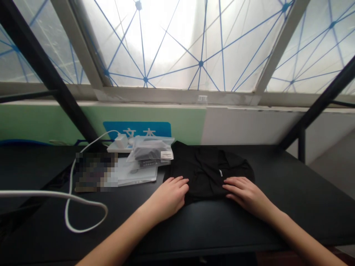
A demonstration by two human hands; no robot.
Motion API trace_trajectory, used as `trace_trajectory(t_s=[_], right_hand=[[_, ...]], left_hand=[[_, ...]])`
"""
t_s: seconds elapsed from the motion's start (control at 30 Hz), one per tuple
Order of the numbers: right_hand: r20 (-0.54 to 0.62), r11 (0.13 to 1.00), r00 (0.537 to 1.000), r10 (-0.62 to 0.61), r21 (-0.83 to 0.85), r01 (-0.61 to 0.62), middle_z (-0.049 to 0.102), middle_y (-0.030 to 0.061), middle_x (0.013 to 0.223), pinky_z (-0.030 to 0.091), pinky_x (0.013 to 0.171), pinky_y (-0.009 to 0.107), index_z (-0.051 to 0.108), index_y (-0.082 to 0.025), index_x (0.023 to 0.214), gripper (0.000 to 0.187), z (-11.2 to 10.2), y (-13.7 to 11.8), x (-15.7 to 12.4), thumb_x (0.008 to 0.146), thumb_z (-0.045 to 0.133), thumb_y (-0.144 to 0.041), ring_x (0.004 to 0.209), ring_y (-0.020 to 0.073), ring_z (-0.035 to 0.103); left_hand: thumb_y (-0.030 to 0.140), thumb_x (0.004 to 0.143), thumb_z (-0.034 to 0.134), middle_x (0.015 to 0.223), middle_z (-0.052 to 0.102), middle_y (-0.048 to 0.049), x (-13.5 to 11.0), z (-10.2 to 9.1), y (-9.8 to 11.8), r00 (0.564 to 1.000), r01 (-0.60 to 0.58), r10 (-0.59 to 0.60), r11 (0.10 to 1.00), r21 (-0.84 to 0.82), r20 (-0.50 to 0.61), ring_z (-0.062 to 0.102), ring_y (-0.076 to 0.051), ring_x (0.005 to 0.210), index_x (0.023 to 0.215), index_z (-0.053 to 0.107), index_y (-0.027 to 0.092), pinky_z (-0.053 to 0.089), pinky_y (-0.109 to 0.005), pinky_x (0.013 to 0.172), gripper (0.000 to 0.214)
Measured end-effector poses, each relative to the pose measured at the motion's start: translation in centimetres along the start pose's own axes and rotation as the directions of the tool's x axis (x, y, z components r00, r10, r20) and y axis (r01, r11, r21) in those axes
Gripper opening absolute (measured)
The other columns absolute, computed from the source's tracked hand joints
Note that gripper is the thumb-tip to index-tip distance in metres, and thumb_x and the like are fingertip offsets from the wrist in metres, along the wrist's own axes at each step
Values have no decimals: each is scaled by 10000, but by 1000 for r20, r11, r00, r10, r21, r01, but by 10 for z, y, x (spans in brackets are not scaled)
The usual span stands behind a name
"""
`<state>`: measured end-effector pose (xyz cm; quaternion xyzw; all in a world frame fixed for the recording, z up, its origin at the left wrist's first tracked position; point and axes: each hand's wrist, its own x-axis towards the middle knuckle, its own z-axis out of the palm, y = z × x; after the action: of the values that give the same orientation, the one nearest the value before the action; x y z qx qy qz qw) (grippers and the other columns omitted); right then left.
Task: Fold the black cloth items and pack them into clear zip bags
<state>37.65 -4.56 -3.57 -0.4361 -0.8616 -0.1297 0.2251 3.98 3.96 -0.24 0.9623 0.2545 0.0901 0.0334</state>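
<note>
A black fabric item [203, 170], perhaps a garment or a soft bag, lies rumpled and flat on the dark table. It carries a small white mark on its right half. On its front left edge rests my left hand [173, 194], palm down with fingers stretched out. My right hand [245, 192] lies over its right part, fingers extended and slightly apart, the tips near the white mark. Neither hand grips the fabric. The underside of the cloth is hidden.
Clear plastic packets [151, 151] with dark contents lie left of the fabric, on a flat pale package [137, 173]. Behind them is a power strip [119, 147] with a white plug. A white cable [85, 201] loops across the left side. Black frame posts [298, 107] flank the table [222, 229].
</note>
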Motion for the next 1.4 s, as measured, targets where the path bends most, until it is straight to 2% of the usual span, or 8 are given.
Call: trace_trajectory(t_s=[0.2,0.43,0.63,0.77,0.9,1.03,1.17,1.4], right_hand=[[-73,1000,997,14,14,-13,754,96,1030,586,855,407,652,-181,1129,223,-8,-2,3,964,526,-100,928,233,718],[-150,1000,988,20,5,-20,757,82,1025,591,829,398,630,-200,1189,285,-19,2,-4,965,505,-76,908,228,720],[-224,979,958,181,135,-153,755,55,1032,564,845,388,615,-285,1263,356,-64,-8,-10,970,505,-115,920,233,714],[-27,883,915,402,274,-380,758,50,1041,574,794,355,672,-313,1178,235,-98,-6,-20,990,531,-307,916,248,720],[248,792,849,468,310,-527,765,51,1043,571,816,361,707,-292,1110,262,-102,14,-9,959,580,-465,938,270,722],[362,793,810,462,242,-560,766,55,1049,552,860,399,718,-272,1074,277,-73,39,18,937,593,-479,959,290,714],[476,813,755,451,131,-568,758,67,970,553,790,384,723,-255,1000,209,-44,53,27,931,588,-399,869,279,717],[400,834,815,420,184,-520,668,85,1023,562,841,397,713,-243,996,263,-34,59,11,936,585,-465,920,261,672]], left_hand=[[146,990,478,1075,738,-107,-4,-3,5,985,65,-66,998,-10,-160,701,-257,997,1095,642,160,552,-425,880,195],[94,945,516,1076,739,-72,-8,-3,3,984,-25,20,999,-28,-180,691,-244,1005,1044,660,179,517,-433,911,195],[148,1017,431,989,748,-78,-11,-43,22,889,-39,-22,992,-124,-457,692,-227,931,1169,643,171,525,-397,882,262],[231,1012,517,1047,760,-12,-18,-74,33,920,-42,-116,920,-389,-374,720,-172,937,1143,673,253,553,-271,845,205],[291,983,578,1017,765,20,-5,-74,16,952,104,-238,844,-527,-194,728,-175,945,1072,694,265,560,-250,834,149],[227,978,569,1065,758,-31,31,-51,-9,942,261,-311,914,-311,-124,718,-226,1005,1093,675,225,545,-325,890,156],[157,979,531,1000,725,-79,67,-31,-25,965,255,-247,961,103,-86,689,-257,944,1088,664,189,534,-353,805,175],[-2,890,443,1169,669,-153,81,-10,-15,969,237,-213,946,220,-126,555,-341,1150,1093,654,155,480,-465,877,332]])
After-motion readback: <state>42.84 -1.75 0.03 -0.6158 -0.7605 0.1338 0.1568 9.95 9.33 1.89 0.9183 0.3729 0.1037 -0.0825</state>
